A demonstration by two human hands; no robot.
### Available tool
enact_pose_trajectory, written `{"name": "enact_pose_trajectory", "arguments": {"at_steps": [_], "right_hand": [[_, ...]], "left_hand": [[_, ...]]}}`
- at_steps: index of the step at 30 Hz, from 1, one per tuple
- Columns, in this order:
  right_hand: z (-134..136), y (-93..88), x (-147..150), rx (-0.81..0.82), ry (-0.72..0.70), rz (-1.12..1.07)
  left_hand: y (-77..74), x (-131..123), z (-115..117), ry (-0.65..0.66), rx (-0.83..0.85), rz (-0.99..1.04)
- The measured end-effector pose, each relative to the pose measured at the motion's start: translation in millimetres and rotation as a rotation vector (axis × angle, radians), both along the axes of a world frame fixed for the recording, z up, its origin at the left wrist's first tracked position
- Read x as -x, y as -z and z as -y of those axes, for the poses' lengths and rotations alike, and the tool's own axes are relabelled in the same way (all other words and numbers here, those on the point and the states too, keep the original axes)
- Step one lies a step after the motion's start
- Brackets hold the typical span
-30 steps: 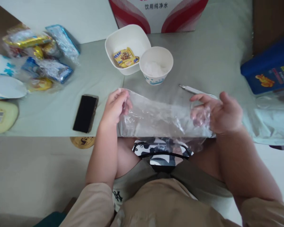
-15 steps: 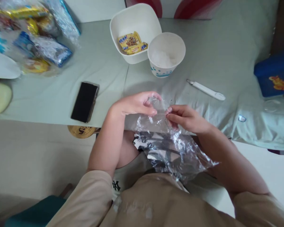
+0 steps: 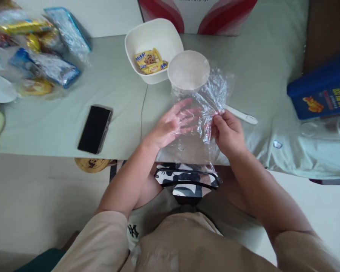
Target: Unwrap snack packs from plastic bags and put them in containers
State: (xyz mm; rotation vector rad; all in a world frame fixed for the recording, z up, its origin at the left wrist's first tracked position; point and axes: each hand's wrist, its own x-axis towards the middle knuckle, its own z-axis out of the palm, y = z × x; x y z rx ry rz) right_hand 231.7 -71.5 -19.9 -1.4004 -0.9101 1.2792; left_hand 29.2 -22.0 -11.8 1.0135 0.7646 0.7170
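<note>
My right hand point(image 3: 229, 130) pinches a crinkled, clear plastic bag point(image 3: 215, 88) between thumb and fingers. The bag spreads up toward the back and overlaps the front of a white paper cup point(image 3: 188, 70). My left hand point(image 3: 170, 126) is open, its fingers spread and seen through the clear film; I cannot tell whether they are inside the bag or behind it. Beyond the hands, the cup stands beside a white square bowl point(image 3: 132, 45) that holds yellow snack packets point(image 3: 150, 60). A white utility knife point(image 3: 242, 114) lies partly behind my right hand.
A black phone point(image 3: 95, 128) lies on the green tablecloth point(image 3: 121, 113) at the left. Several wrapped snacks point(image 3: 45, 62) are heaped at the far left. A blue box point(image 3: 320, 94) and a clear plastic container point(image 3: 323, 130) are at the right. A red and white box point(image 3: 192, 17) stands behind.
Both hands have moved with the plastic bag from over my lap up toward the cup. My left hand has spread its fingers. The camera view has shifted slightly.
</note>
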Motion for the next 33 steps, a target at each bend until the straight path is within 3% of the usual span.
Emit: {"name": "enact_pose_trajectory", "arguments": {"at_steps": [3, 8, 12, 19, 23, 29, 33], "right_hand": [[-2.0, -2.8, -7.4, 0.032, -0.002, -0.04], [1.5, -11.0, -17.7, 0.16, -0.233, 0.056], [4.1, -9.4, -21.3, 0.04, -0.187, 0.084], [9.9, 6.9, -26.3, -0.221, -0.073, 0.116], [8.9, 8.6, -28.0, -0.287, -0.056, 0.163], [4.7, 1.8, -31.0, -0.272, -0.103, 0.242], [4.2, 9.3, -31.1, -0.225, -0.107, 0.323]], "left_hand": [[6.8, -4.4, -1.8, 0.024, 0.045, -0.101], [2.4, -6.7, -3.7, -0.024, 0.071, -0.234], [-3.4, -2.4, -5.5, 0.018, 0.057, -0.285], [1.3, 2.2, -7.7, -0.105, 0.02, -0.097], [2.2, 2.3, -9.8, -0.095, 0.025, -0.112], [0.8, 5.4, -13.0, -0.125, -0.249, -0.316], [3.7, 5.6, -11.7, -0.176, -0.347, -0.4]]}}
